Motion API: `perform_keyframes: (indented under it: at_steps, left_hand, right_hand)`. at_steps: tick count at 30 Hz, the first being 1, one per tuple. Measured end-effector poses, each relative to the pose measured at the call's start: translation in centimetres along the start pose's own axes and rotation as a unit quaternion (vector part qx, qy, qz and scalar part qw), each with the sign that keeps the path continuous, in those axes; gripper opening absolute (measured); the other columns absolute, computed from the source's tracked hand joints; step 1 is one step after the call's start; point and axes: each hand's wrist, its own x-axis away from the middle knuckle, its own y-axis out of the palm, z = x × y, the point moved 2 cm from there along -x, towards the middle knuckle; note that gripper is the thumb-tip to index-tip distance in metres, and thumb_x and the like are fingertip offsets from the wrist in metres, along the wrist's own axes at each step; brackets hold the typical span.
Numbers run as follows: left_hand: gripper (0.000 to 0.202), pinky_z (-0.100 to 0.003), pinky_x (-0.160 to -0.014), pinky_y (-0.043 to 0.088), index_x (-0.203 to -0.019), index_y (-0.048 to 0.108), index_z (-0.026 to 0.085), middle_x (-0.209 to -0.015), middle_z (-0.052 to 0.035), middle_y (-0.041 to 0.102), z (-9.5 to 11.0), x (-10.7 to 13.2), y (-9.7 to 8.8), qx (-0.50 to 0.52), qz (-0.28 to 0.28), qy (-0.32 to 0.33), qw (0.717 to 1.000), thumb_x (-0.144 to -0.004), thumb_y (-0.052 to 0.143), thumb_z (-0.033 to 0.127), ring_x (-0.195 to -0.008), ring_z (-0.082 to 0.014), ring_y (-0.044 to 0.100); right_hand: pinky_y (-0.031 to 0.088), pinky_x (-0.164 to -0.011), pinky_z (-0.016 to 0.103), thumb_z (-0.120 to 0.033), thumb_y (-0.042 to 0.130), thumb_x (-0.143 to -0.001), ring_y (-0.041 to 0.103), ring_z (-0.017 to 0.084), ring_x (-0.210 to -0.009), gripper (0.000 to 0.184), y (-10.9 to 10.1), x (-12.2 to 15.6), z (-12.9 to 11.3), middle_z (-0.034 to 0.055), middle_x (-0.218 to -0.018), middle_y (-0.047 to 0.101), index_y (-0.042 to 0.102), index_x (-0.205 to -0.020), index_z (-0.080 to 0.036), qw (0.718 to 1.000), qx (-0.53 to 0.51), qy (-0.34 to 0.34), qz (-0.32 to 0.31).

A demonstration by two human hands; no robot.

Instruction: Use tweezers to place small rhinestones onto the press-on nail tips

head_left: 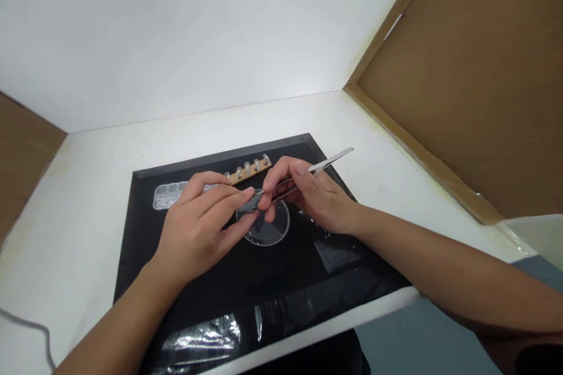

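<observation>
Head cam shows me the right hand [314, 192] holding tweezers [331, 160] above the clear dish [269, 237], left hand [200, 224] narrowed beside them, can't tell if it's gripping anything, so I'd squeeze lightly and brace both wrists.

The mat [211, 293] in the lower centre was black, streaked with silvery glare near its bottom edge. Right of centre, the tweezers [331, 160] were silver; the round dish [273, 235] near the centre was clear, the strip [252, 174] above it tan. The upper wall [176, 41] was white, the upper-right panel [475, 82] brown.
</observation>
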Motion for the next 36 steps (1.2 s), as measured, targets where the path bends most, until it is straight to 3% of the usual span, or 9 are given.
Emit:
perform_keyframes:
  at_steps: [5, 12, 20, 25, 28, 36]
  left_hand:
    - [0.037, -0.044, -0.094, 0.064, -0.126, 0.070, 0.017, -0.107, -0.0056, 0.081, -0.3, 0.3, 0.3, -0.014, -0.002, 0.000, 1.000, -0.092, 0.081, 0.015, -0.109, -0.0261, 0.068]
    - [0.034, -0.046, -0.093, 0.065, -0.126, 0.072, 0.022, -0.113, -0.0041, 0.082, -0.9, 0.5, 0.2, -0.035, 0.006, -0.023, 0.999, -0.094, 0.078, 0.012, -0.114, -0.0277, 0.069]
    - [0.033, -0.045, -0.092, 0.066, -0.126, 0.073, 0.021, -0.111, -0.0050, 0.082, -0.6, 0.5, 0.2, -0.049, 0.006, -0.021, 0.999, -0.094, 0.077, 0.013, -0.110, -0.0272, 0.069]
    - [0.035, -0.043, -0.092, 0.066, -0.127, 0.072, 0.019, -0.112, -0.0049, 0.082, -0.5, 0.5, 0.3, -0.050, -0.002, -0.005, 0.999, -0.093, 0.076, 0.010, -0.112, -0.0278, 0.069]
    - [0.033, -0.044, -0.091, 0.066, -0.126, 0.072, 0.020, -0.112, -0.0039, 0.083, -0.5, 0.5, 0.2, -0.048, -0.009, -0.005, 0.999, -0.095, 0.073, 0.008, -0.115, -0.0283, 0.069]
    - [0.028, -0.044, -0.090, 0.067, -0.120, 0.075, 0.024, -0.111, -0.0020, 0.083, -0.5, 0.5, 0.2, -0.019, -0.024, -0.015, 0.999, -0.097, 0.071, 0.009, -0.115, -0.0278, 0.069]
  right_hand:
    - [0.062, -0.074, 0.027, -0.056, 0.047, -0.112, 0.075, 0.014, -0.076, 0.047, -0.2, 0.1, 0.0, 0.0061, -0.095, 0.076, 0.068, -0.108, -0.015, 0.999, 0.050, -0.020, -0.001]
    - [0.059, -0.073, 0.025, -0.041, 0.052, -0.113, 0.074, 0.013, -0.083, 0.032, 0.3, 0.5, -0.7, 0.0074, -0.108, 0.069, 0.071, -0.114, -0.015, 0.983, 0.164, -0.075, -0.023]
    - [0.062, -0.078, 0.029, -0.033, 0.053, -0.113, 0.073, 0.013, -0.085, 0.023, -0.1, 0.2, -0.9, 0.0094, -0.121, 0.063, 0.071, -0.115, -0.018, 0.970, 0.223, -0.095, -0.011]
    - [0.059, -0.088, 0.034, -0.027, 0.067, -0.106, 0.069, 0.019, -0.096, 0.013, -0.6, -0.2, -1.3, 0.0086, -0.105, 0.071, 0.072, -0.114, -0.018, 0.932, 0.328, -0.151, -0.031]
    - [0.058, -0.091, 0.036, -0.025, 0.078, -0.098, 0.068, 0.021, -0.100, 0.020, -0.6, -0.3, -1.5, 0.0092, -0.105, 0.074, 0.072, -0.115, -0.018, 0.907, 0.378, -0.179, -0.057]
    - [0.062, -0.087, 0.035, -0.021, 0.071, -0.103, 0.072, 0.019, -0.100, 0.010, -0.4, 0.2, -1.6, 0.0091, -0.107, 0.073, 0.072, -0.112, -0.020, 0.886, 0.411, -0.207, -0.048]
